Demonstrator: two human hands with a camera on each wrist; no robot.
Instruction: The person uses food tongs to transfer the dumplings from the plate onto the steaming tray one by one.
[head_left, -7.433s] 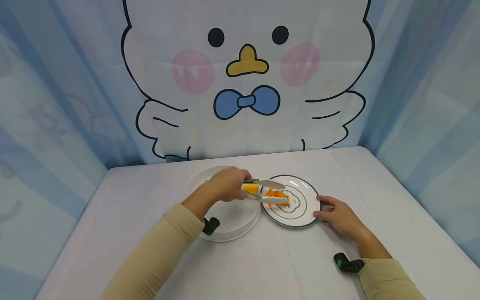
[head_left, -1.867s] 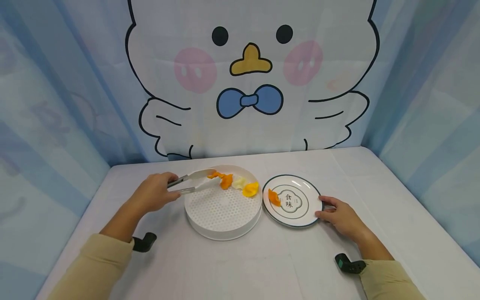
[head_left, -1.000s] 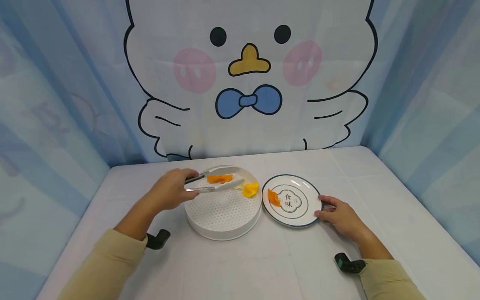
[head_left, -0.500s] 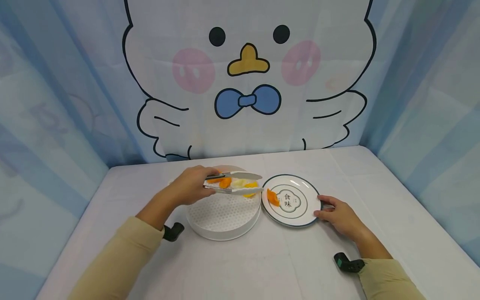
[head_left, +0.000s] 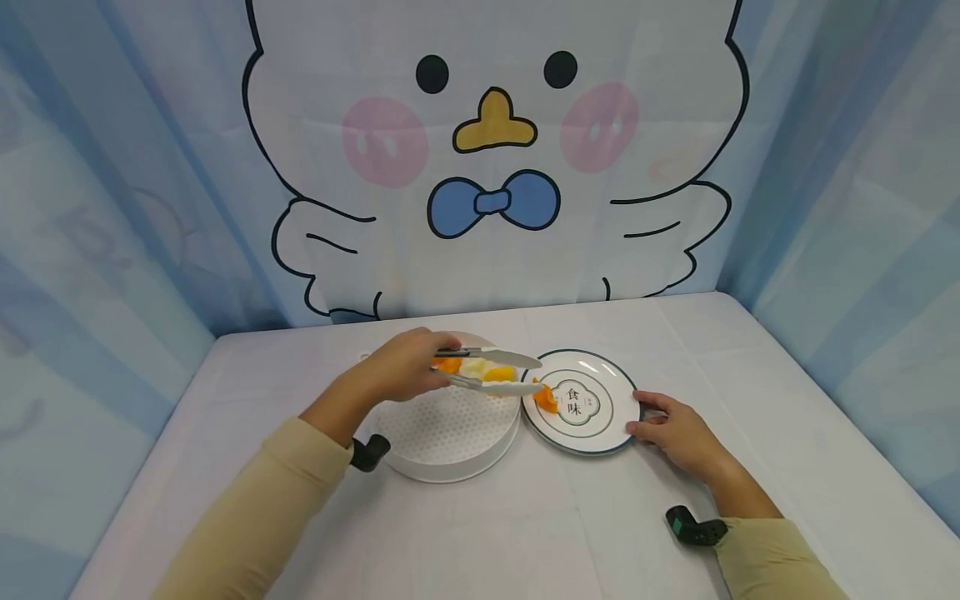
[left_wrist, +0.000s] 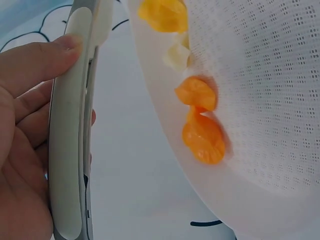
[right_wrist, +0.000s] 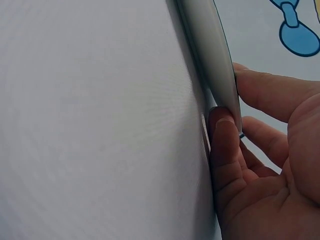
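My left hand (head_left: 408, 367) holds a pair of tongs (head_left: 491, 387) by their pale-green handles (left_wrist: 70, 125). The white tong tips are spread apart, over the right rim of a round white perforated tray (head_left: 442, 450). One tip overlaps an orange crinkled piece (head_left: 547, 400) on the white blue-rimmed plate (head_left: 611, 383). In the tray, a bright yellow piece (left_wrist: 165, 15), a pale yellow piece (left_wrist: 177, 55) and orange crinkled lumps (left_wrist: 204, 137) lie along the far wall. My right hand (head_left: 678, 429) pinches the plate's right rim between thumb and fingers.
Tray and plate stand side by side on a white-covered table (head_left: 525, 533). A cartoon-printed curtain (head_left: 487, 275) rises behind the table, with blue curtains at both sides. Each wrist carries a black camera mount (head_left: 693, 527).
My left hand has carried the tongs rightward across the tray to the plate's left edge, with the tips spread. My right hand stays on the plate's rim.
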